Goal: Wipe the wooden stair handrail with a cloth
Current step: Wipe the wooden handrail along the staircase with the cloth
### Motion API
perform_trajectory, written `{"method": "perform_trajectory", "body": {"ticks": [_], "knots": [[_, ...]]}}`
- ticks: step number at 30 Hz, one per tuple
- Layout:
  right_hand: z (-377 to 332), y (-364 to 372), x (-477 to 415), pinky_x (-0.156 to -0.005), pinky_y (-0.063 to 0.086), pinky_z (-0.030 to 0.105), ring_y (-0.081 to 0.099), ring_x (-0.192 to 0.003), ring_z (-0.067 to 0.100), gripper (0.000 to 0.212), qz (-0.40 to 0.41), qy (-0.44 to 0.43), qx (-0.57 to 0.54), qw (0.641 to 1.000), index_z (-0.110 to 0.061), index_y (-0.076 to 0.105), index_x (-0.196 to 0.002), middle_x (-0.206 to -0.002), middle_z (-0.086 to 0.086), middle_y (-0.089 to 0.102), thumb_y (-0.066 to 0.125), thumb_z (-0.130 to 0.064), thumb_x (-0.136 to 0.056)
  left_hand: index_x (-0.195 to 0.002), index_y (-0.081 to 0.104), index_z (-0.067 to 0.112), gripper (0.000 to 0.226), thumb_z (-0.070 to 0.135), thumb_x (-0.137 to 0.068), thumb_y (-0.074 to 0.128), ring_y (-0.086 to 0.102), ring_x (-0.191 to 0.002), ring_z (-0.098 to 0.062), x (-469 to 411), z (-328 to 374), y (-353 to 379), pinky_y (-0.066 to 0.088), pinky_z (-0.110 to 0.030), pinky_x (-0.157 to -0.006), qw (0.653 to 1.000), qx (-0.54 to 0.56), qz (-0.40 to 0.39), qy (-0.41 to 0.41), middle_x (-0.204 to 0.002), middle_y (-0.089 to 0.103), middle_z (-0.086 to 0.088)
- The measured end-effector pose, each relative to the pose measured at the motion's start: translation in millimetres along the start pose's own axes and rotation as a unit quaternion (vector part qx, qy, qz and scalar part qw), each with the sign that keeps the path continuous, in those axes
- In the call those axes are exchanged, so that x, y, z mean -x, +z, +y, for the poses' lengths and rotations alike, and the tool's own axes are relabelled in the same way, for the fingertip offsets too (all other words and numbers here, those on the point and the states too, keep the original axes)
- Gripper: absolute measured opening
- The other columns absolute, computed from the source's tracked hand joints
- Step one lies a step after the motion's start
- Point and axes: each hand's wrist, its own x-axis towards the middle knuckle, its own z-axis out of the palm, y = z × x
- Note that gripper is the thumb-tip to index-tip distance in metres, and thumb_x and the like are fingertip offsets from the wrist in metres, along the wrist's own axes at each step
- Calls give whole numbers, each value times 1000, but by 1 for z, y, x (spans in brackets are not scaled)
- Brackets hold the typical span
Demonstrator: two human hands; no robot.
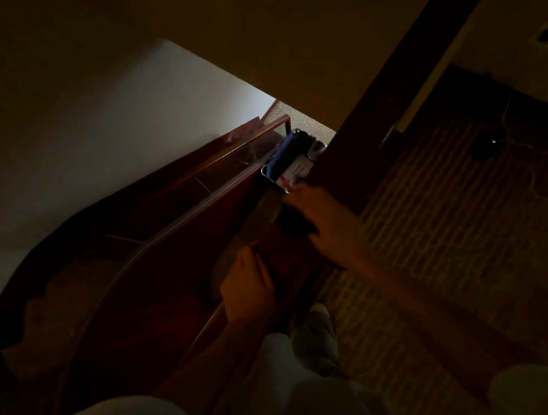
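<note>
The scene is very dark. The wooden handrail [282, 258] runs diagonally from the lower middle up toward a thick dark wooden post [420, 61]. My right hand [328, 224] is on the rail near the post, its fingers curled round a dark cloth [292, 225] pressed against the wood. My left hand [246, 288] sits lower on the same rail and grips its edge. A grey-brown strip [260, 219] lies along the rail's top between the two hands; what it is cannot be told.
Left of the rail, curved wooden stairs [109, 279] drop toward a lit white wall [152, 125]. A metal-framed holder with blue fabric [289, 159] shows below, beyond the rail. Patterned carpet [457, 219] covers the floor on the right, with a cable and small device [487, 146]. My legs and shoe [313, 340] stand beside the rail.
</note>
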Motion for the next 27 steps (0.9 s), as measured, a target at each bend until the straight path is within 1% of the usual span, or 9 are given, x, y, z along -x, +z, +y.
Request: {"method": "perform_trajectory", "body": {"ticks": [2,5,8,10,14,17,19,22,27], "knots": [[28,-28,-40,-118,26,44,20,-148,27,68,87,110,1,990,-22,42,-145,-160,6,24,66,-2,-84,-130,51,11,35,28,-102,36,63,-99,-20,1,0,1,45,-28,-83,999,37,24,-4,-115,63,-7],[49,-54,-95,-118,17,48,6,-150,36,44,157,192,62,967,-17,55,-133,-163,14,11,65,-14,-91,-121,56,12,29,27,-102,39,60,-83,-10,1,-1,5,38,-23,-76,996,71,62,-6,-102,64,-1],[36,-40,-108,-116,26,49,16,-148,36,39,122,213,78,966,-18,57,-130,-161,13,19,64,-18,-91,-114,60,9,24,21,-99,46,49,-66,-4,0,-3,10,39,-23,-66,993,79,90,13,-92,66,-5],[7,-15,-95,-108,41,45,39,-137,32,46,55,132,88,986,-20,53,-133,-151,10,39,65,-18,-89,-109,63,7,26,22,-98,45,55,-63,-11,1,-3,12,42,-25,-63,989,95,113,32,-88,68,-9],[-46,21,-62,-97,46,38,57,-121,25,50,-59,14,78,995,-20,51,-138,-133,5,59,63,-23,-90,-119,62,6,25,15,-98,53,68,-79,-29,-1,-4,12,46,-29,-68,986,118,114,2,-98,70,-15],[-61,16,-59,-99,45,37,57,-120,25,43,-2,120,-81,990,-18,53,-137,-131,7,62,60,-19,-95,-139,50,18,39,30,-102,44,63,-110,-23,-2,3,-2,38,-24,-84,964,238,95,-68,-124,65,-5],[-73,5,-66,-100,47,38,56,-121,26,40,84,266,-318,906,-12,51,-138,-133,13,59,54,-12,-98,-149,34,27,50,40,-101,42,52,-127,-21,-12,7,-18,35,-24,-90,916,384,51,-102,-142,52,-3],[-99,1,-78,-87,50,33,59,-108,28,40,146,378,-594,695,-4,47,-140,-127,20,58,45,-10,-100,-147,15,45,61,42,-94,44,50,-126,-14,-36,25,-46,48,-21,-90,735,674,-58,-56,-139,45,11],[-107,-3,-87,-90,50,30,57,-118,29,38,143,373,-595,698,-7,49,-138,-132,20,56,41,-15,-101,-130,53,28,37,22,-94,58,65,-104,-3,-83,45,-52,53,-16,-78,707,702,-84,-16,-117,64,9]]}}
